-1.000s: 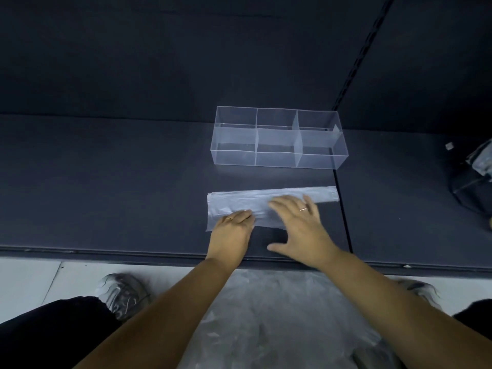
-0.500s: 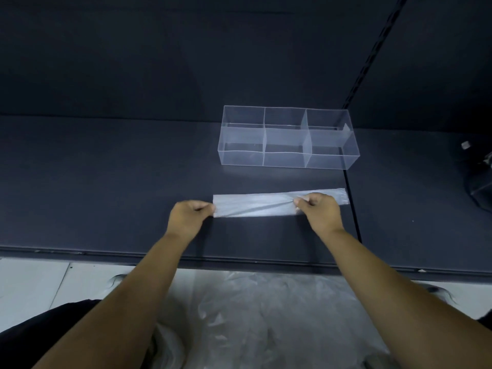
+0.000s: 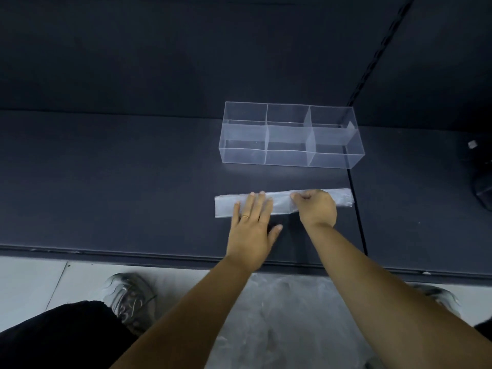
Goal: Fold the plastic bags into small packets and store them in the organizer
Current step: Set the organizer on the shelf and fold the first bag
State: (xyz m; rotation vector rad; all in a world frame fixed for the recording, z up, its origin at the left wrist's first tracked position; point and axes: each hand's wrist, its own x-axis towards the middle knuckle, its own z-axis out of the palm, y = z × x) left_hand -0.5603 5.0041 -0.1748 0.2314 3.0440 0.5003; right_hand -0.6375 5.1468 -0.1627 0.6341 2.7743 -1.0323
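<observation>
One head camera looks forward and down from close above the shelf's [image 3: 106, 198] front edge, toward the organizer [image 3: 244, 155].

Grey sneaker [image 3: 130, 296] on pale floor [image 3: 32, 283], below dark shelf [image 3: 106, 182]

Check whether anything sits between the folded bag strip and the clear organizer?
Nothing visible. The bag strip lies flat on the dark shelf, with only bare shelf between it and the organizer behind it. The left hand presses flat on the strip, the right hand pinches it. The organizer's compartments look empty.
</observation>
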